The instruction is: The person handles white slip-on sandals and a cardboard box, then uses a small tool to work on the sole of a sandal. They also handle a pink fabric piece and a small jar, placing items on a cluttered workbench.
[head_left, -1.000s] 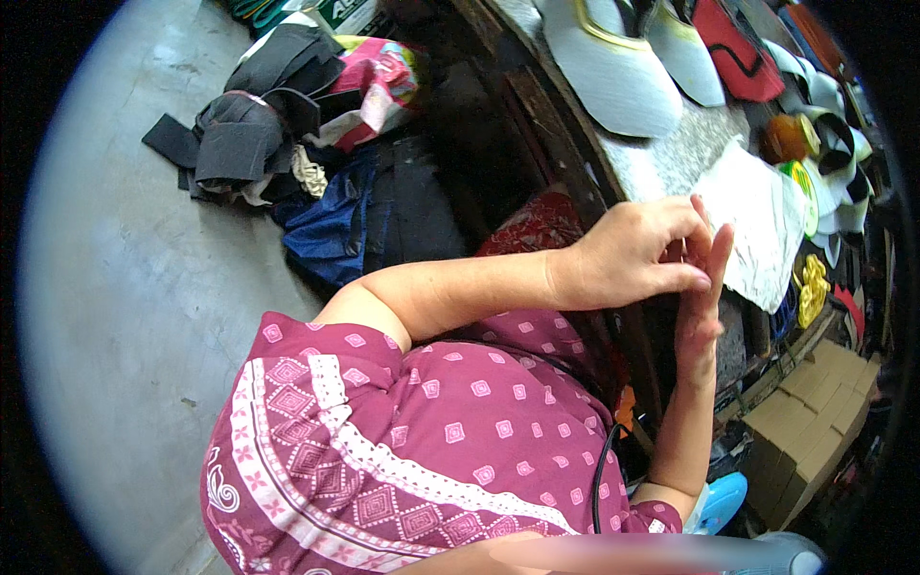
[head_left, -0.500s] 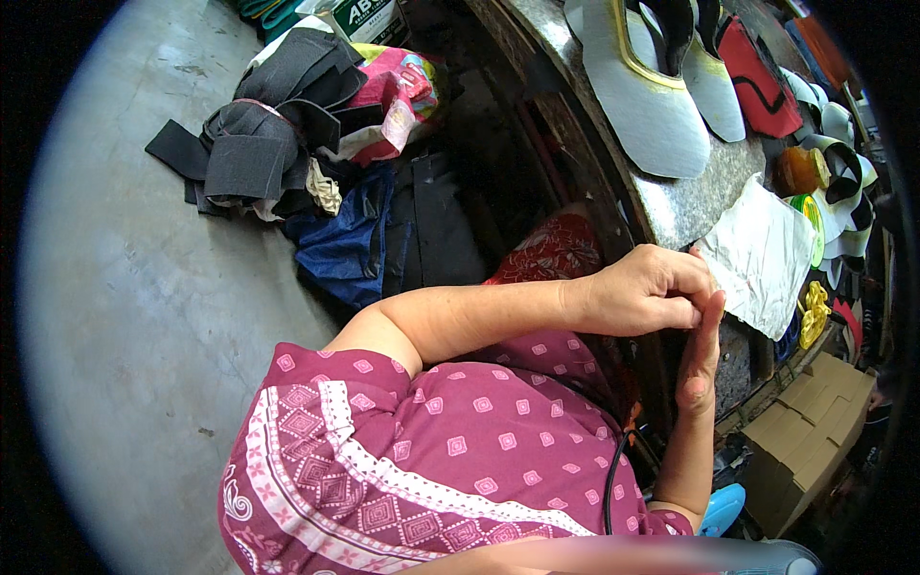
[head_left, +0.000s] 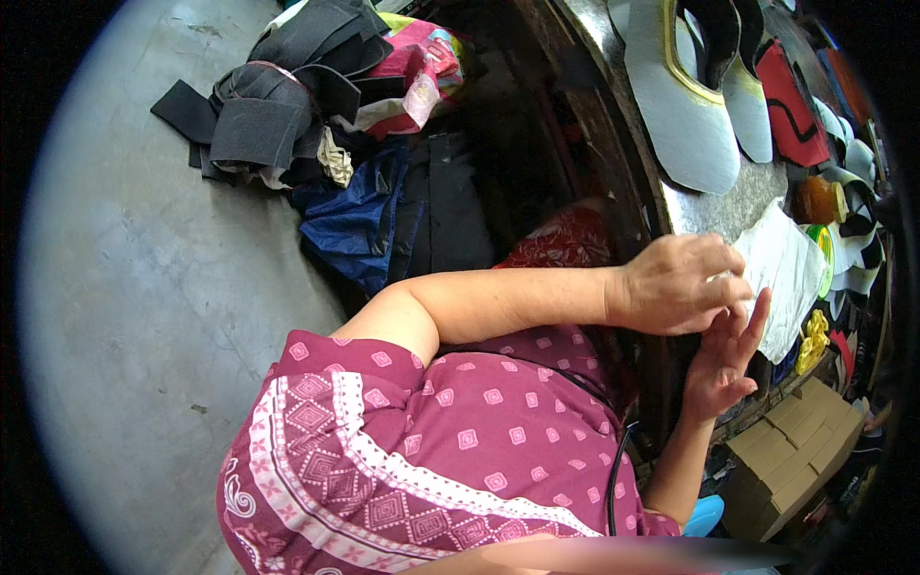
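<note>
Left hand: the left hand (head_left: 676, 285) is seen back uppermost, its fingers curled inward above the right fingertips; whether anything small is pinched, or the right fingers touched, cannot be told.
Right hand: the right hand (head_left: 721, 374) is held palm up below the left fingers, with the index finger extended and the thumb spread; no closed grip is formed.
White sheet: the creased white sheet (head_left: 784, 278) is located directly behind and to the right of the fingertips, partly covered by them in view; contact cannot be confirmed.
Workbench: the grey top of the workbench (head_left: 698, 213) is noted just above the left fingers.
Shoe pieces: a grey shoe-shaped piece (head_left: 680, 134) with a yellow-edged opening is placed above the fingers, a second beside it; a red piece (head_left: 793, 110) is set farther right.
Small items: an amber container (head_left: 817, 201) is found up and right of the fingers, a yellow bundle (head_left: 815, 342) to their right.
Carton: a cardboard box (head_left: 795, 446) is positioned below and right of the fingers.
Floor side: a bundle of dark strips (head_left: 259, 125) and blue cloth (head_left: 353, 220) are recorded well to the left of the fingers.
</note>
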Demonstrator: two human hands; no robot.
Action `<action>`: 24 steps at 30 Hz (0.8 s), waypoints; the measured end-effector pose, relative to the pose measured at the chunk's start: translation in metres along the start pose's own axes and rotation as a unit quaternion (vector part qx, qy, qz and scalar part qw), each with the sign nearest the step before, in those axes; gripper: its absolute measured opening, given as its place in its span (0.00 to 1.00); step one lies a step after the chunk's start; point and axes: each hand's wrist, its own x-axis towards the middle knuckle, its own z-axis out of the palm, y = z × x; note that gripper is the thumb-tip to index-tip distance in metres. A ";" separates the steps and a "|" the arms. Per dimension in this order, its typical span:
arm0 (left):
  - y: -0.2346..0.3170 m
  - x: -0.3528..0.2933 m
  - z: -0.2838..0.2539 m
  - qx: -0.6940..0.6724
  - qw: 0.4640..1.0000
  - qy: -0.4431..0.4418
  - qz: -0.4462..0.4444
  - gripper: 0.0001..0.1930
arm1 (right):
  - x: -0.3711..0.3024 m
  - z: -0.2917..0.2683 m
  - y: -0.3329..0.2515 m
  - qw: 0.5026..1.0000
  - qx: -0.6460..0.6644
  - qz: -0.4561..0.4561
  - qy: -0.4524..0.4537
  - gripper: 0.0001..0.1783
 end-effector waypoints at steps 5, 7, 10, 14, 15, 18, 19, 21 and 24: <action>-0.002 -0.006 0.010 -0.038 0.999 0.027 -0.002 0.14 | 0.001 0.000 -0.003 1.000 0.021 0.008 -0.007 0.64; -0.003 -0.008 0.008 -0.029 0.999 0.030 -0.010 0.13 | 0.002 0.000 -0.004 0.999 0.013 0.034 -0.005 0.64; -0.003 -0.012 0.004 -0.009 1.000 0.015 -0.010 0.12 | 0.005 0.001 -0.006 0.998 0.000 0.061 -0.007 0.67; -0.003 -0.017 -0.001 -0.003 0.999 0.034 -0.009 0.11 | 0.004 0.004 -0.009 0.997 -0.012 0.078 -0.017 0.69; -0.003 -0.018 -0.002 0.003 0.999 0.041 -0.002 0.11 | 0.003 0.005 -0.009 0.997 -0.025 0.078 -0.014 0.69; -0.005 -0.019 -0.005 -0.006 0.998 0.054 0.013 0.18 | 0.000 0.010 -0.010 0.997 -0.022 0.077 -0.012 0.68; -0.005 -0.020 -0.008 -0.003 0.998 0.054 0.017 0.18 | -0.002 0.013 -0.009 0.997 -0.019 0.076 -0.011 0.66; -0.006 -0.021 -0.010 0.008 0.998 0.052 0.028 0.18 | -0.003 0.015 -0.008 0.997 -0.013 0.076 -0.002 0.65; -0.007 -0.023 -0.013 0.003 0.998 0.053 0.013 0.13 | -0.002 0.018 -0.006 0.996 -0.020 0.081 -0.017 0.65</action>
